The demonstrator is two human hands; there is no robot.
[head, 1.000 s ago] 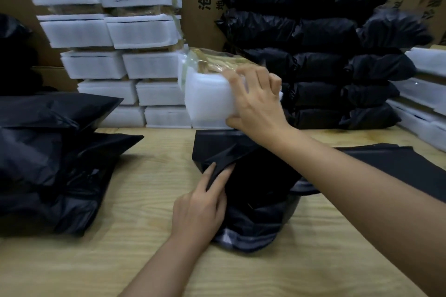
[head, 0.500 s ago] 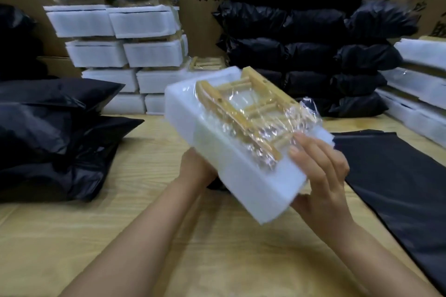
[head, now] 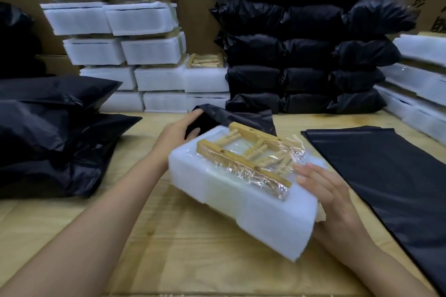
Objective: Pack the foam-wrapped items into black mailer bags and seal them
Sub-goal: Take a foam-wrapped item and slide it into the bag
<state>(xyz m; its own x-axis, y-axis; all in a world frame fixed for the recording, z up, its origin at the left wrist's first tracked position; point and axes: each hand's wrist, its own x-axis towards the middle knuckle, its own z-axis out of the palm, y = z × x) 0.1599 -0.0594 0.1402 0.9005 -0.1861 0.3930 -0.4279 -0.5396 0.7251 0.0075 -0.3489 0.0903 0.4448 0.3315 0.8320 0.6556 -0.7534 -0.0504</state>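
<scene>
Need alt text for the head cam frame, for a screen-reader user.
Two bare hands hold a white foam-wrapped item, topped by a film-wrapped wooden frame, at a black mailer bag. The right hand grips its near end and the left hand holds the bag's mouth. Foam blocks and packed black bags are stacked behind the wooden table.

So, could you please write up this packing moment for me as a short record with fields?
left hand: grips the mouth of the open black bag
right hand: holds the near end of the foam-wrapped item
item position: tilted, far end at the bag's mouth, not inside yet
on top of item: wooden rack under clear film
back left: stack of foam-wrapped items
back centre: stack of packed bags
right: flat bags lying on the table
</scene>
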